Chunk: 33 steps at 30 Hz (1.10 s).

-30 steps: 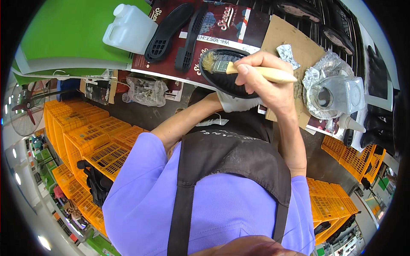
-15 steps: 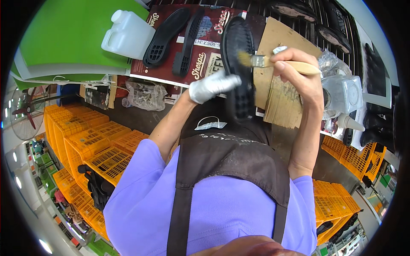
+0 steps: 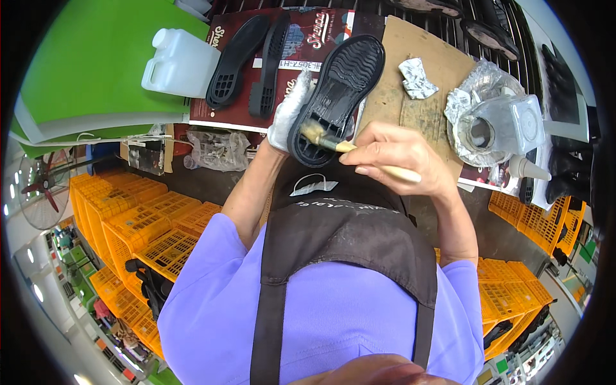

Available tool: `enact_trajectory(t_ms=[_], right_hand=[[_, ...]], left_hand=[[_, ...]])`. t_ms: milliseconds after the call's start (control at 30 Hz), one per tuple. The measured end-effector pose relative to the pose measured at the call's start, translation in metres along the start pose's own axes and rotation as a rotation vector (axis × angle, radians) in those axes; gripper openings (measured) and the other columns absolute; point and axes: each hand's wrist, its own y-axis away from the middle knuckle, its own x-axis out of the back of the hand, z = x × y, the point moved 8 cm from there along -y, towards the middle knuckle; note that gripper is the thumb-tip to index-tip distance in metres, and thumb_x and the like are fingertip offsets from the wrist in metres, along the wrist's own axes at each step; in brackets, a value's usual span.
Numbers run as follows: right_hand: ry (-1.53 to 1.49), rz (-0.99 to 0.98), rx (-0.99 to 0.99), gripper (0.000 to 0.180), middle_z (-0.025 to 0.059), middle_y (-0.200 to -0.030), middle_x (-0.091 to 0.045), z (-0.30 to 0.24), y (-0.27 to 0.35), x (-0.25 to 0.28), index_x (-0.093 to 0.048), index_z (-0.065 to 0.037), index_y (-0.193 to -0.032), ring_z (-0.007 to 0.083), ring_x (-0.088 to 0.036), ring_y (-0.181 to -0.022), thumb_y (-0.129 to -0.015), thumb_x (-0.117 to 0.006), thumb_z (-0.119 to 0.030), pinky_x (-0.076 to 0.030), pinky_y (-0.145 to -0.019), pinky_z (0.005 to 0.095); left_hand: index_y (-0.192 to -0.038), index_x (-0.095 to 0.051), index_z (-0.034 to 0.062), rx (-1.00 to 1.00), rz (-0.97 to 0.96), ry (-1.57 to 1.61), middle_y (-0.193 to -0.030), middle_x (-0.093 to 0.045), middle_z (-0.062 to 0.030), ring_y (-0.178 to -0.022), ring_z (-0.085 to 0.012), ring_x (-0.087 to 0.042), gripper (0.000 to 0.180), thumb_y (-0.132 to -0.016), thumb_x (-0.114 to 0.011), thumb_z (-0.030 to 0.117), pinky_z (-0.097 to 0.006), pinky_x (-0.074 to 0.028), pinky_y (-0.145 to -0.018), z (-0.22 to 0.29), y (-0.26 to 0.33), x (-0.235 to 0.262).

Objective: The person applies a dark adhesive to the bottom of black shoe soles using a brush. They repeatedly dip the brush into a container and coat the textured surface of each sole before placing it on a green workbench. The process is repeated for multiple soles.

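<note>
My left hand [image 3: 289, 115], in a white glove, grips the left edge of a black shoe sole [image 3: 343, 80], held at a tilt over the near edge of the bench. The sole's wavy ridged front part points away and its gridded heel is nearest me. Closed around the pale handle of a flat paintbrush [image 3: 391, 172], my bare right hand [image 3: 410, 157] holds the bristles against the heel end. Two more black items lie to the left: a sole [image 3: 239, 58] and a narrower sole [image 3: 264, 80].
A white plastic jug [image 3: 186, 67] stands by the green surface [image 3: 96, 64] at left. On the right are stained cardboard [image 3: 398, 48], crumpled white wrapping [image 3: 418, 78], a clear plastic container [image 3: 513, 125] and a white cone-shaped nozzle [image 3: 531, 169]. Orange crates [image 3: 147, 218] are stacked behind me on both sides.
The sole has tilted, its heel swinging nearer and left. My left hand has taken hold of its edge. The brush has moved down from the sole's right side to its heel.
</note>
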Motion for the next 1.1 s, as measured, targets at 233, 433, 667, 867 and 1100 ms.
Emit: enact_trajectory(t_ms=[233, 433, 667, 867, 1100], right_hand=[[0.297, 0.272, -0.079, 0.020, 0.0096, -0.083, -0.062, 0.046, 0.004, 0.061, -0.066, -0.006, -0.096, 0.0221, -0.060, -0.075, -0.077, -0.062, -0.001, -0.048, -0.067, 0.0298], [0.412, 0.407, -0.255, 0.015, 0.0123, -0.079, -0.062, 0.060, 0.017, 0.064, -0.065, -0.002, -0.094, 0.0249, -0.061, -0.073, -0.079, -0.061, -0.004, -0.048, -0.066, 0.0316], [0.014, 0.159, -0.277, 0.015, 0.0123, -0.080, -0.064, 0.026, 0.012, 0.025, -0.066, -0.003, -0.094, 0.0217, -0.062, -0.072, -0.081, -0.062, -0.009, -0.047, -0.064, 0.0315], [0.220, 0.404, -0.204, 0.016, 0.0121, -0.078, -0.063, 0.037, 0.015, 0.038, -0.065, -0.002, -0.095, 0.0204, -0.061, -0.068, -0.080, -0.061, -0.005, -0.047, -0.060, 0.0302], [-0.158, 0.075, -0.156, 0.011, 0.0109, -0.074, -0.063, -0.007, 0.009, -0.015, -0.066, 0.000, -0.087, 0.0175, -0.061, -0.063, -0.078, -0.062, -0.005, -0.047, -0.056, 0.0284]], left_hand=[[-0.124, -0.044, -0.0019, 0.134, -0.212, 0.131, -0.103, -0.059, -0.0235, -0.079, -0.0326, -0.064, 0.059, -0.094, -0.031, 0.047, -0.039, -0.056, -0.066, -0.015, 0.013, -0.015], [-0.130, -0.040, 0.0032, 0.152, -0.096, 0.132, -0.117, -0.054, -0.0194, -0.093, -0.0306, -0.061, 0.053, -0.096, -0.028, 0.043, -0.043, -0.053, -0.077, -0.022, 0.009, 0.006], [-0.130, -0.040, 0.0071, 0.105, -0.185, -0.069, -0.114, -0.056, -0.0100, -0.095, -0.0193, -0.059, 0.047, -0.097, -0.030, 0.040, -0.036, -0.050, -0.083, -0.011, 0.008, 0.008], [-0.123, -0.047, 0.0071, 0.054, -0.075, -0.137, -0.105, -0.058, -0.0089, -0.086, -0.0176, -0.060, 0.048, -0.096, -0.030, 0.043, -0.031, -0.051, -0.074, -0.013, 0.004, 0.005], [-0.124, -0.046, 0.0072, -0.046, 0.013, -0.245, -0.099, -0.060, -0.0048, -0.079, -0.0134, -0.060, 0.047, -0.096, -0.031, 0.043, -0.028, -0.051, -0.070, 0.000, 0.002, 0.009]])
